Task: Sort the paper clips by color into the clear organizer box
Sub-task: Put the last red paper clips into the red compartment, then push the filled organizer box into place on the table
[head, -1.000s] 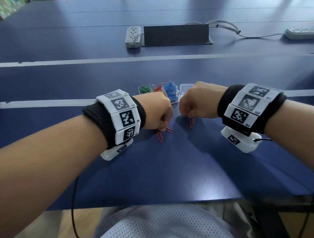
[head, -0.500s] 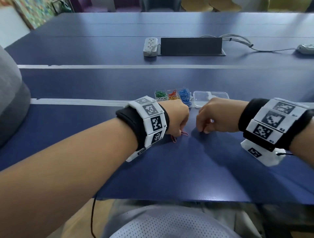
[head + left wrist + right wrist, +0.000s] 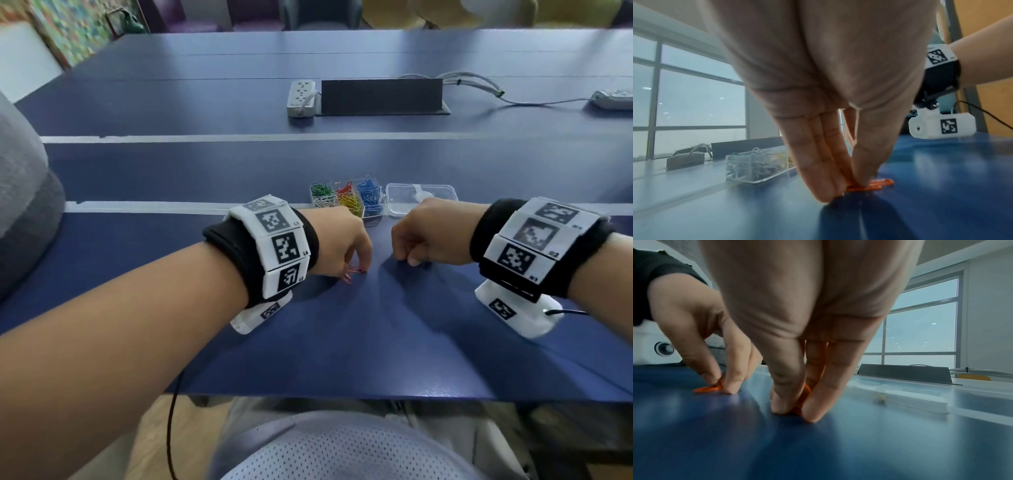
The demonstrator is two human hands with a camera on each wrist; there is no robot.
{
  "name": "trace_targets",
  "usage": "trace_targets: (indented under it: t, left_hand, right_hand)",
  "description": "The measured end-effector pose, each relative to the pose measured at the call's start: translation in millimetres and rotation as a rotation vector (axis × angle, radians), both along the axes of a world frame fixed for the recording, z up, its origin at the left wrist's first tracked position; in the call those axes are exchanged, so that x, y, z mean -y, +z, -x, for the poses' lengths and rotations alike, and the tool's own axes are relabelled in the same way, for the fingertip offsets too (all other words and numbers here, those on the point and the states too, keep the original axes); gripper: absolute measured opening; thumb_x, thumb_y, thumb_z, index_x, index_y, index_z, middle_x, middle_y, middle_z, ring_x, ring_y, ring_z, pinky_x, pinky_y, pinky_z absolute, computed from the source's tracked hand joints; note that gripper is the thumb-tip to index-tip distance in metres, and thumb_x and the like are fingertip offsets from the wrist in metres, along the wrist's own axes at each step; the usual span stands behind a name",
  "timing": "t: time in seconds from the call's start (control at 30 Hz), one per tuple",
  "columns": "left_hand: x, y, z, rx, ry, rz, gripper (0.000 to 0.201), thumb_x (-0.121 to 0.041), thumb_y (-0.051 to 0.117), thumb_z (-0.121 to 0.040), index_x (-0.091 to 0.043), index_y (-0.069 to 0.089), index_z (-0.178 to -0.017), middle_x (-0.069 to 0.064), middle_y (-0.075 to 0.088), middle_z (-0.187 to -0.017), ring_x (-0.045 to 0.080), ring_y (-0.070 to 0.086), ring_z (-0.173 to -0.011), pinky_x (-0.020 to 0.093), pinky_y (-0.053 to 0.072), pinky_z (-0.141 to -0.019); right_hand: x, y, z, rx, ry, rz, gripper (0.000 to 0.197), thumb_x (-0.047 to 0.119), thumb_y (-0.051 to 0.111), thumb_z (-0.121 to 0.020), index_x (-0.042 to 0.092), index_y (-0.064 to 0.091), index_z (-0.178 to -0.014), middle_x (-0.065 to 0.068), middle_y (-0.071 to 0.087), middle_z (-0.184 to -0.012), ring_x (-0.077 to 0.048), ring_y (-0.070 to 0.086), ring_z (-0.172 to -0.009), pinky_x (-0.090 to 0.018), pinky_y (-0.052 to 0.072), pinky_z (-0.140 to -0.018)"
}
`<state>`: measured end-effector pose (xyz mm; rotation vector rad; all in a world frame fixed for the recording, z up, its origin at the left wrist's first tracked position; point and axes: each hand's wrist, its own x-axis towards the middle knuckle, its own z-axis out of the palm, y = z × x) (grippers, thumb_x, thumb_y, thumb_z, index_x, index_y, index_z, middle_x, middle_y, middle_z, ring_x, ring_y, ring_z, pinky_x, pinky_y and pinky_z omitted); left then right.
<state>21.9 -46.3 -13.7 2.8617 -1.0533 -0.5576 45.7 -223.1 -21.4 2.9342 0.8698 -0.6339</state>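
Note:
My left hand [image 3: 356, 265] pinches orange-red paper clips [image 3: 873, 186] that lie on the blue table [image 3: 342, 342]; part of them shows below the fingers [image 3: 349, 275]. My right hand [image 3: 409, 262] pinches another orange-red clip [image 3: 802, 400] between thumb and fingers, fingertips touching the table. The clear organizer box [image 3: 347, 200] sits just beyond both hands, with green, red, blue, white and yellow clips in separate compartments. Its clear lid [image 3: 423, 202] lies open to the right of it.
A white power strip [image 3: 301, 97] and a dark raised panel [image 3: 382, 96] stand farther back, with grey cables [image 3: 472, 82] running right. A grey cushion [image 3: 24, 192] is at the left edge. The table's near edge [image 3: 342, 397] is close to my body.
The clip that lay under my right hand is now pinched between its fingers. My left hand has closed its fingertips on the clips beneath it. The head view has tilted up.

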Motion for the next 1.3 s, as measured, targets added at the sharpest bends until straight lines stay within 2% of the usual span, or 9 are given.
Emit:
trace_targets:
  t: [0.13, 0.23, 0.37, 0.47, 0.57, 0.73, 0.9, 1.1, 1.3]
  left_hand:
    - [-3, -1, 1, 0.003, -0.025, -0.029, 0.035, -0.024, 0.066, -0.083, -0.028, 0.066, -0.118, -0.003, 0.069, -0.105, 0.016, 0.061, -0.099, 0.018, 0.041, -0.078]
    - [-4, -3, 0, 0.010, -0.038, -0.055, 0.041, -0.022, 0.070, -0.080, -0.028, 0.065, -0.120, -0.003, 0.068, -0.113, 0.017, 0.060, -0.105, 0.019, 0.038, -0.078]
    - [-4, -3, 0, 0.010, -0.032, -0.040, 0.028, -0.013, 0.066, -0.080, -0.023, 0.072, -0.106, -0.007, 0.072, -0.104, 0.012, 0.062, -0.101, 0.016, 0.040, -0.077]
    - [-3, -2, 1, 0.010, -0.037, -0.041, 0.024, -0.010, 0.062, -0.081, -0.021, 0.074, -0.099, -0.009, 0.073, -0.096, 0.010, 0.062, -0.096, 0.018, 0.043, -0.078]
    - [-4, -5, 1, -0.010, -0.011, -0.044, 0.022, -0.010, 0.056, -0.083, -0.018, 0.071, -0.097, -0.015, 0.063, -0.075, 0.010, 0.055, -0.083, 0.022, 0.048, -0.081]
    - [-12, -13, 2, -0.019, 0.052, -0.025, 0.014, -0.020, 0.056, -0.085, -0.017, 0.068, -0.092, -0.003, 0.067, -0.089, 0.015, 0.054, -0.079, 0.021, 0.041, -0.068]
    - [-18, -8, -1, 0.004, 0.101, -0.002, 0.019, -0.023, 0.054, -0.084, -0.017, 0.071, -0.088, -0.007, 0.055, -0.065, 0.015, 0.051, -0.069, 0.022, 0.039, -0.063]
    - [-27, 3, -40, 0.190, 0.374, 0.217, 0.019, -0.027, 0.057, -0.085, -0.025, 0.072, -0.098, 0.003, 0.071, -0.099, 0.025, 0.064, -0.092, 0.039, 0.053, -0.086]
    - [-4, 6, -78, 0.296, 0.436, 0.155, 0.020, -0.029, 0.057, -0.088, -0.027, 0.073, -0.101, 0.002, 0.070, -0.107, 0.027, 0.064, -0.099, 0.040, 0.053, -0.088]
  right_hand:
    - [-6, 6, -3, -0.021, 0.016, 0.036, 0.021, 0.012, 0.065, -0.080, 0.032, 0.060, -0.075, 0.019, 0.057, -0.059, 0.000, 0.053, -0.063, -0.017, 0.044, -0.071]
    - [-14, 18, -11, 0.035, -0.034, -0.007, 0.020, 0.011, 0.063, -0.079, 0.030, 0.066, -0.076, 0.012, 0.063, -0.064, -0.009, 0.057, -0.066, -0.017, 0.043, -0.066]
    - [-34, 33, -37, 0.199, -0.126, -0.159, 0.022, 0.016, 0.067, -0.081, 0.022, 0.073, -0.101, 0.007, 0.060, -0.072, -0.014, 0.053, -0.071, -0.020, 0.041, -0.075]
    - [-54, 39, -54, 0.182, -0.213, -0.263, 0.018, 0.016, 0.067, -0.083, 0.024, 0.075, -0.097, 0.011, 0.063, -0.069, -0.008, 0.059, -0.061, -0.026, 0.053, -0.083]
    - [-72, 36, -65, 0.182, -0.244, -0.299, 0.017, 0.013, 0.067, -0.082, 0.022, 0.076, -0.095, 0.001, 0.074, -0.089, -0.017, 0.070, -0.078, -0.033, 0.057, -0.086]
    - [-86, 29, -73, 0.189, -0.294, -0.282, 0.019, 0.011, 0.068, -0.081, 0.021, 0.077, -0.095, -0.002, 0.074, -0.099, -0.022, 0.070, -0.088, -0.036, 0.058, -0.085]
    - [-82, 29, -73, 0.198, -0.314, -0.318, 0.020, 0.010, 0.064, -0.082, 0.018, 0.078, -0.094, -0.004, 0.075, -0.097, -0.021, 0.069, -0.080, -0.037, 0.059, -0.081]
    - [-50, 30, -69, 0.287, -0.343, -0.357, 0.022, 0.018, 0.057, -0.084, 0.020, 0.076, -0.096, -0.003, 0.074, -0.098, -0.021, 0.061, -0.087, -0.025, 0.047, -0.076]
    - [-14, 23, -57, 0.265, -0.382, -0.348, 0.024, 0.021, 0.053, -0.086, 0.020, 0.074, -0.097, -0.004, 0.072, -0.102, -0.025, 0.062, -0.098, -0.031, 0.049, -0.088]
